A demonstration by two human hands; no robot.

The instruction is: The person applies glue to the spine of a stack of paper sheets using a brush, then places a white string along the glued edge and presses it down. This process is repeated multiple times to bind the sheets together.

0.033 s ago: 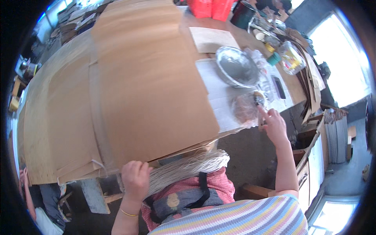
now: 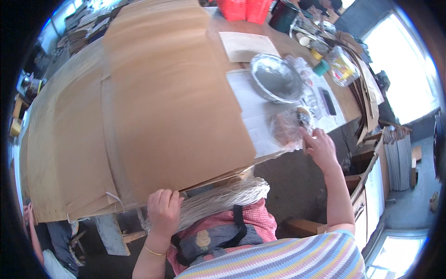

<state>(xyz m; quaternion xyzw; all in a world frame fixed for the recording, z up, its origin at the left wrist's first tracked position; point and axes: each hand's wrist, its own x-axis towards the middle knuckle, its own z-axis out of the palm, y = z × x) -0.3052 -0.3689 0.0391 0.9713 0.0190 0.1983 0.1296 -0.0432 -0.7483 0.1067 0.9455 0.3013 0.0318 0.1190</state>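
Observation:
A large stack of brown paper sheets (image 2: 172,111) covers the middle of the table and reaches its front edge. At that edge, beside the near corner of the stack, my left hand (image 2: 163,211) is closed with its fingers curled under; what lies in them is hidden. My right hand (image 2: 321,148) reaches to the table's right part, its fingers closed round the handle of a small brush (image 2: 304,117). The brush lies against a clear plastic bag (image 2: 284,128) with something pinkish inside. Behind the bag stands a round metal basin (image 2: 277,79) with a greyish coating inside.
A bundle of white cords (image 2: 223,199) lies across my lap. On the right are a phone (image 2: 328,102), a green-lidded container (image 2: 321,68) and a wooden drawer unit (image 2: 364,186). Red bags (image 2: 244,10) stand at the back. Another person's arm (image 2: 33,232) shows at far left.
My right hand's fingers have drawn in on the brush handle. My left hand has turned slightly at the table edge. The whole view has shifted a little.

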